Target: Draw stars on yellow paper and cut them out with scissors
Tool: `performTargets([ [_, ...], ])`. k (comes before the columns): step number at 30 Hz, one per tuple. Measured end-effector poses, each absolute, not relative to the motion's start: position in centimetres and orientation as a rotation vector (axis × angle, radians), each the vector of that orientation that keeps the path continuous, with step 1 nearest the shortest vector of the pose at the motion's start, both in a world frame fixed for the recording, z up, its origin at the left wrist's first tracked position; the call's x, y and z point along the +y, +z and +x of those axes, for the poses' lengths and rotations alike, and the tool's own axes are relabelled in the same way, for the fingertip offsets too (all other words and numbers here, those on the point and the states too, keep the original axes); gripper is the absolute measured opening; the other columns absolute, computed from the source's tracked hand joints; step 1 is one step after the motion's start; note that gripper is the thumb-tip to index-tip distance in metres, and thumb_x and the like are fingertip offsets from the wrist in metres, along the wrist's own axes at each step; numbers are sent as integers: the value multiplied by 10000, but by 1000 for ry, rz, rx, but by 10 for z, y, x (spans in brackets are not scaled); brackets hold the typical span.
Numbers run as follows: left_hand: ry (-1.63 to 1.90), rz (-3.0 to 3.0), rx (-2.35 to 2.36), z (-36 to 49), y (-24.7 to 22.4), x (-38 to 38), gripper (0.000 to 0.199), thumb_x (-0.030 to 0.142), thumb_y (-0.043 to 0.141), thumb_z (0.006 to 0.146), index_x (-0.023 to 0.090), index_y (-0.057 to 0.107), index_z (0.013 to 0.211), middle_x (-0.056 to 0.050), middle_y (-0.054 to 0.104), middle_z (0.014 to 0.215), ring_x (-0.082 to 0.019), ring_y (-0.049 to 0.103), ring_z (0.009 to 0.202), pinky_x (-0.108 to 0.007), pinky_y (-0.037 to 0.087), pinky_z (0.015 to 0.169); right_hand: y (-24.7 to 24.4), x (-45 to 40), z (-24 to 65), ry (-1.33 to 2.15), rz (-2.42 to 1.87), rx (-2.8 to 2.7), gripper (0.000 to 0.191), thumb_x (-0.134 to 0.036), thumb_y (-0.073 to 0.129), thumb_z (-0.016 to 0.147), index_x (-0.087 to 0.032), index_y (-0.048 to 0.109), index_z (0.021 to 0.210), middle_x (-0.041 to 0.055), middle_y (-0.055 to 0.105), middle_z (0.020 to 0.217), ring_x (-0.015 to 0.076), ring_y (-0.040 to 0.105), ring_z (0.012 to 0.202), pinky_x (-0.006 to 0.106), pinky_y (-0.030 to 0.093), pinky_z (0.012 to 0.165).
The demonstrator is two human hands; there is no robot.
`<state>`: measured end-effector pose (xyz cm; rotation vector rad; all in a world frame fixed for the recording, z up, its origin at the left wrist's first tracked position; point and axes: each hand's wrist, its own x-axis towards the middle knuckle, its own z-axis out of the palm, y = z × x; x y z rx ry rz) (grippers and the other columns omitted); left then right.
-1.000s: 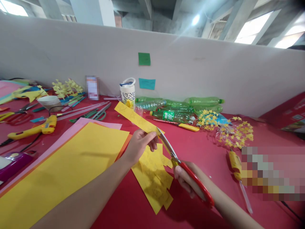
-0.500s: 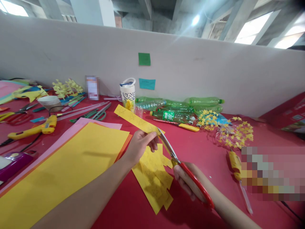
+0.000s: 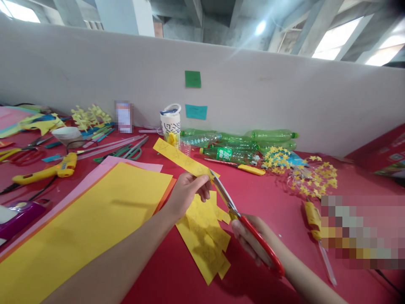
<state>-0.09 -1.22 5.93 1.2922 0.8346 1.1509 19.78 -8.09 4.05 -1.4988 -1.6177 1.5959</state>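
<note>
Between the thumb and fingers of my left hand [image 3: 191, 190] is a yellow paper strip [image 3: 177, 158] with faint star outlines drawn on it. My right hand [image 3: 253, 236] grips the red handles of a pair of scissors [image 3: 226, 194], whose blades meet the strip's right end close to my left fingertips. Below both hands lie several overlapping yellow paper pieces [image 3: 204, 236], also marked with pencilled stars. To the left of my left hand rests a large yellow sheet [image 3: 104, 211] on top of orange and pink sheets.
Green plastic bottles [image 3: 234, 153] lie along the white partition, with a yellow utility knife [image 3: 251, 169] in front. Yellow star garlands [image 3: 313, 175] and a glue gun [image 3: 312, 219] are at right. Another glue gun [image 3: 47, 171], a cup [image 3: 68, 137] and scissors [image 3: 137, 147] lie at left.
Hardly anything differs. Both hands, the strip and the scissors keep the same positions relative to each other, while the whole view has shifted very slightly.
</note>
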Motion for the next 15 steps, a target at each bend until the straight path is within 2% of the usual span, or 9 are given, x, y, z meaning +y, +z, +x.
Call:
performTargets([
  [5,1157,1302,823,-1,58,-10,312,298,490,861,129,613,630,-26,585,534,-101,531,482,-218,418,478,42,-80,198,1566,-1500,-1626,492,-656,424,802,-189,429,648,-86,383,337,44,324,261,154,198,290],
  [11,1264,1236,808,-5,59,-8,134,274,548,833,166,545,753,8,600,638,-101,561,497,-210,431,451,39,-77,199,1561,-1473,-1619,504,-668,455,779,-191,418,621,-81,385,337,47,333,262,152,213,284],
  [15,1288,1280,817,-9,60,-4,139,277,536,844,176,515,751,22,588,624,-96,562,489,-201,435,450,35,-79,202,1584,-1492,-1607,486,-645,464,792,-190,423,629,-80,390,352,49,329,269,154,213,281],
])
